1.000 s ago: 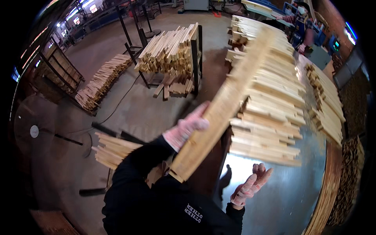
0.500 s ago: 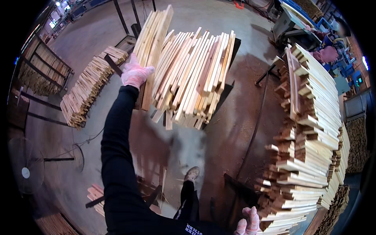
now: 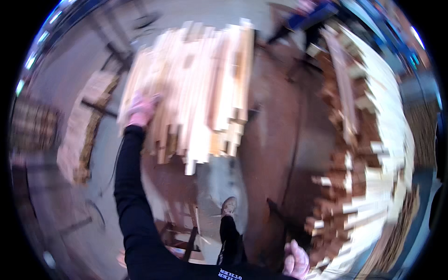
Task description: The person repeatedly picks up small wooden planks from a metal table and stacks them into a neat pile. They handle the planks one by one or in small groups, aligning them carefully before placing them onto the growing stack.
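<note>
Pale wooden strips are filling a thick stack (image 3: 200, 88) ahead of the person, lying side by side with their near ends stepping in and out unevenly. Their long faces are looking smooth and straight-grained, some cream, some reddish or orange, though motion blur is softening the edges. The left hand (image 3: 142, 109), in a pinkish knit glove, is resting at the stack's left edge, its fingers over the strips; blur is hiding whether it is gripping any. The right hand (image 3: 296, 260), gloved alike, is hovering at the lower edge beside a long pile (image 3: 380, 154) of strips, its fingers bunching together; whether they are closing on anything, I cannot tell. That pile is showing rough, jagged brown ends and bright, flat upper faces. A low row (image 3: 84, 126) of strips is lying to the left, and a scuffed shoe (image 3: 228, 206) is standing on the hard, dusty floor (image 3: 275, 154).

Compared with half a second earlier, the left hand is sitting lower and further left, and the boards it was holding out as a tall bundle are now blending into the stack's left side. A person in blue (image 3: 310, 16) is now showing near the upper edge.
</note>
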Demonstrator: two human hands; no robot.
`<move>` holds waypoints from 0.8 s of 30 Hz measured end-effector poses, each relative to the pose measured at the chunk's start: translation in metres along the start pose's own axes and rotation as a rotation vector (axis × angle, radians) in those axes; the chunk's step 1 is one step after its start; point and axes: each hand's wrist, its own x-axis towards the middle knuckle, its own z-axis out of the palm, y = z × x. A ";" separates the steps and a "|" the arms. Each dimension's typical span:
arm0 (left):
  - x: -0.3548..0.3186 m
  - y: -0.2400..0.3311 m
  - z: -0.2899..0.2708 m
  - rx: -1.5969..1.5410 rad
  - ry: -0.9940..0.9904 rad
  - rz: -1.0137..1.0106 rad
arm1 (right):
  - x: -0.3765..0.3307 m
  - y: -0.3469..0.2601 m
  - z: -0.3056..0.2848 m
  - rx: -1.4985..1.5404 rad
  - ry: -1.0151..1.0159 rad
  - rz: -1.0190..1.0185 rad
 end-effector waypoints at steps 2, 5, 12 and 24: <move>-0.004 -0.008 0.002 0.264 0.083 0.286 | 0.009 -0.005 -0.021 -0.036 -0.038 -0.098; -0.068 0.089 -0.039 -0.414 0.231 0.255 | -0.015 -0.003 -0.066 -0.003 -0.057 0.020; -0.402 0.340 -0.120 -1.366 -0.795 0.484 | -0.295 0.029 -0.155 -0.295 0.399 0.738; -1.037 0.630 -0.131 -0.733 -1.965 1.239 | -0.983 0.009 -0.222 -0.312 0.866 2.313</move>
